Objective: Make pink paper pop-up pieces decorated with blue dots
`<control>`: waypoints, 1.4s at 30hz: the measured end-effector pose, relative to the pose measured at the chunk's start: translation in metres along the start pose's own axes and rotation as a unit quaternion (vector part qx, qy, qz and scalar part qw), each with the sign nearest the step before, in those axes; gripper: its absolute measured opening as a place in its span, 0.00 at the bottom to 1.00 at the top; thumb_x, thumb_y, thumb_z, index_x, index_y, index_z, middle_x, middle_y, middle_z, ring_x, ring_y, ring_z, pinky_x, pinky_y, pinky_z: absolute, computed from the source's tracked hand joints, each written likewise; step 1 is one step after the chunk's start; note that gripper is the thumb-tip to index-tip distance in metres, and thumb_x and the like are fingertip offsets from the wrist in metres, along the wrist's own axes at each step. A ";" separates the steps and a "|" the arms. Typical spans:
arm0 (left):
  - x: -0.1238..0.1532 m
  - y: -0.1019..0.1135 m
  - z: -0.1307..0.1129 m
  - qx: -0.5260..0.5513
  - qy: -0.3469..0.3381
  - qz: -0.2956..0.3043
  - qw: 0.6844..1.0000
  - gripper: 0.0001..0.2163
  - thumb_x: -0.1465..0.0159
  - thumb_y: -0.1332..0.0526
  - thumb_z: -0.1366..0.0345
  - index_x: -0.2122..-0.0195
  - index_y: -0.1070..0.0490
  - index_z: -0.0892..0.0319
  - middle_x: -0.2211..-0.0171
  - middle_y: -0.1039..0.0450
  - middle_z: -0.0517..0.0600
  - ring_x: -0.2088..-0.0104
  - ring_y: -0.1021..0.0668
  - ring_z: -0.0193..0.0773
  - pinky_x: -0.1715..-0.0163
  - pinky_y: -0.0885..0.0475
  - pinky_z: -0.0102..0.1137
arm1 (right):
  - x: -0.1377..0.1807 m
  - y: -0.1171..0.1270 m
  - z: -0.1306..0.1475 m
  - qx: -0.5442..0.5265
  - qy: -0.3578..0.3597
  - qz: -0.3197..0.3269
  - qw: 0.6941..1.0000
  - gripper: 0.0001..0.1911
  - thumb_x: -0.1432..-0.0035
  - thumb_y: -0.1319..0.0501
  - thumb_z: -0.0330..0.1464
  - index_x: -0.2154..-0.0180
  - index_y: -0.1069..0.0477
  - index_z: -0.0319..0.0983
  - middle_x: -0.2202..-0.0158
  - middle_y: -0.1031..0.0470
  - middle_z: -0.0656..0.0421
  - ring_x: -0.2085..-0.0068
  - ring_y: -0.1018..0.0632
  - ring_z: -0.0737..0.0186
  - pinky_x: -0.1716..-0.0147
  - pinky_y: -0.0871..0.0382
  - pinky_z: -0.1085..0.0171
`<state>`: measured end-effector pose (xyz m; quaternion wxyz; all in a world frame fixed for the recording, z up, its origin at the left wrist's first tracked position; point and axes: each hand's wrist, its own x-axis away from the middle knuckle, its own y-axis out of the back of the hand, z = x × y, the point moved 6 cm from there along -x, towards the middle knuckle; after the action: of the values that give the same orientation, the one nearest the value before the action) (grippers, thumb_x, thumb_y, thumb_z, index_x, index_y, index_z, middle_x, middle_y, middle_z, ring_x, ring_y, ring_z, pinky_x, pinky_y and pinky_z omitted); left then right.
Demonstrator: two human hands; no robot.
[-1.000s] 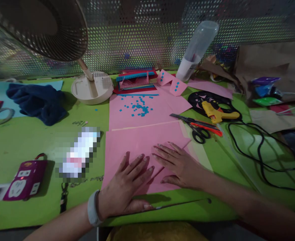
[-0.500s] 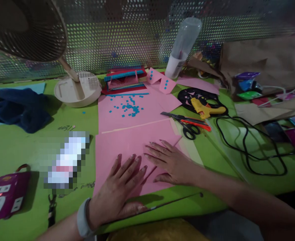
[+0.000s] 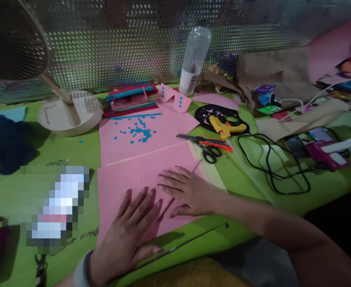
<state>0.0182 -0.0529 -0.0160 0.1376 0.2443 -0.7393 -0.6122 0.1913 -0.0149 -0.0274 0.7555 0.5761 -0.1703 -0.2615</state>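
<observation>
My left hand (image 3: 127, 233) lies flat with fingers spread on the near part of a pink paper sheet (image 3: 136, 175) on the green table. My right hand (image 3: 186, 191) also rests flat and open on the same sheet, just right of the left hand, along what looks like a fold. Neither hand holds anything. Beyond lies a second pink sheet (image 3: 127, 147) strewn with several small blue paper squares (image 3: 136, 133).
Scissors (image 3: 210, 149) and a cutter (image 3: 202, 140) lie right of the sheets, then a yellow glue gun (image 3: 226, 127) with a black cord (image 3: 271, 167). A fan base (image 3: 70, 113) and stacked coloured paper (image 3: 130, 99) sit at the back. A thin stick (image 3: 193, 237) lies near the table edge.
The view has swung to the right, so everything sits further left in the picture. Both hands stay flat on the pink sheet in the same pose.
</observation>
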 end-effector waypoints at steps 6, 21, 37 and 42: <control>0.001 0.000 0.001 0.008 0.013 0.004 1.000 0.42 0.36 0.49 0.37 0.28 0.58 0.55 0.30 0.49 0.57 0.30 0.47 0.54 0.32 0.61 0.53 | 0.000 0.001 0.001 -0.006 0.006 -0.002 1.000 0.40 0.34 0.53 0.56 0.33 0.46 0.35 0.29 0.48 0.49 0.29 0.50 0.50 0.31 0.57 0.46; 0.006 -0.003 0.002 0.058 0.034 -0.001 0.998 0.41 0.36 0.49 0.38 0.28 0.58 0.53 0.30 0.50 0.57 0.29 0.49 0.53 0.32 0.63 0.55 | -0.001 -0.001 0.003 -0.012 0.026 -0.020 0.999 0.41 0.37 0.47 0.54 0.32 0.46 0.36 0.31 0.44 0.49 0.29 0.49 0.50 0.33 0.52 0.42; 0.005 -0.002 0.002 0.065 0.034 0.000 0.997 0.41 0.37 0.50 0.37 0.28 0.58 0.53 0.30 0.49 0.57 0.29 0.49 0.52 0.31 0.65 0.54 | -0.002 -0.001 0.004 -0.006 0.027 -0.024 0.999 0.39 0.36 0.47 0.53 0.33 0.46 0.37 0.31 0.44 0.50 0.29 0.48 0.51 0.33 0.51 0.43; 0.004 0.000 0.002 0.062 0.030 -0.004 0.998 0.42 0.37 0.50 0.36 0.28 0.59 0.54 0.29 0.52 0.56 0.29 0.50 0.53 0.31 0.64 0.54 | -0.002 -0.001 0.004 -0.004 0.024 -0.027 0.999 0.39 0.36 0.47 0.53 0.32 0.46 0.37 0.31 0.44 0.51 0.29 0.48 0.51 0.33 0.51 0.43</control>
<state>0.0138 -0.0536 -0.0168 0.1416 0.2737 -0.7702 -0.5584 0.1874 -0.0167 -0.0276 0.7542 0.5836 -0.1352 -0.2690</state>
